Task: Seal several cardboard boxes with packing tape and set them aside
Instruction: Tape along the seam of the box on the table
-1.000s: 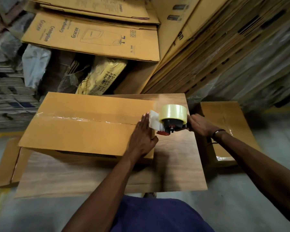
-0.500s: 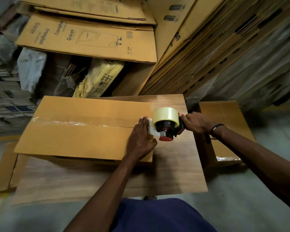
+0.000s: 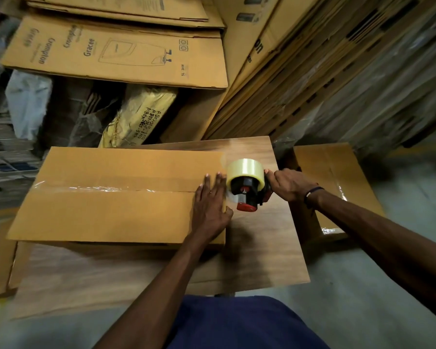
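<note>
Wooden bench [image 3: 262, 248] carries a cardboard box [image 3: 98, 212]. Left hand [image 3: 209, 207] lies flat, fingers straight, pressing the box's right end at the taped seam [image 3: 91, 188]. Right hand [image 3: 291, 182] grips the tape dispenser [image 3: 247, 185] just beside it. Another taped box [image 3: 338, 177] sits right. Flattened cartons [image 3: 116, 51] stacked behind.

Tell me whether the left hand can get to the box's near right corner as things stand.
Probably yes. The left hand lies flat on the box just above that corner, with bare cardboard between. The tape dispenser, gripped by the right hand, sits off the box's right end.
</note>
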`<action>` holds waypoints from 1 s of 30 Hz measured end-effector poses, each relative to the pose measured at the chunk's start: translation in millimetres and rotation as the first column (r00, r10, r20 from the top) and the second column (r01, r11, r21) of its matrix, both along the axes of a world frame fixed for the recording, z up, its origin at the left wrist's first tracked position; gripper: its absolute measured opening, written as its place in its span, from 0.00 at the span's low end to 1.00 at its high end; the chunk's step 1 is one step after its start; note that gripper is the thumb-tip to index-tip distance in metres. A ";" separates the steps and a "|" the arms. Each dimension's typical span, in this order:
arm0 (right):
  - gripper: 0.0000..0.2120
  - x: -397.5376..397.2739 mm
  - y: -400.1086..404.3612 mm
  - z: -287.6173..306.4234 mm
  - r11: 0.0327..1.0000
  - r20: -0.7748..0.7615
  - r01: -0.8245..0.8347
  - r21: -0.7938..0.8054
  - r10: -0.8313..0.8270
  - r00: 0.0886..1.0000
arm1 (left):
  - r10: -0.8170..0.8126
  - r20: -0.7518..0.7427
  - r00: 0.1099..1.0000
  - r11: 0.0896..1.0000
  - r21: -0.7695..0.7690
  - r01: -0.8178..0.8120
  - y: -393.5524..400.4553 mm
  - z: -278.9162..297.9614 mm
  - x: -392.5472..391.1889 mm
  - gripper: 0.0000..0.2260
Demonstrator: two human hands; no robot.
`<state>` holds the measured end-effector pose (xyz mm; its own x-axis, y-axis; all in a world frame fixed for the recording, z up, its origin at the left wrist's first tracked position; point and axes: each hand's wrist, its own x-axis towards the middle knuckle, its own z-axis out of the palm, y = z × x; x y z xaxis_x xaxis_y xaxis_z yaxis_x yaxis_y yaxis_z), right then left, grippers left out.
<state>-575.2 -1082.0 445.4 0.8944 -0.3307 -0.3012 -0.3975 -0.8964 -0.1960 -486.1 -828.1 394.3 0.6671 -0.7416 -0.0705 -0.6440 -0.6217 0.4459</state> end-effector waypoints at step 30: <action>0.23 -94.1 94.9 -197.3 0.644 0.210 0.616 0.453 -0.749 0.628 | 0.022 0.033 0.999 0.999 -0.036 -0.020 0.7 -1.0 0.1 0.47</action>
<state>-669.3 -987.2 248.1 0.5011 -0.8362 -0.2229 -0.7094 -0.2494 -0.6592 -486.1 -827.4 393.3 0.6842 -0.7290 -0.0214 -0.6460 -0.6193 0.4462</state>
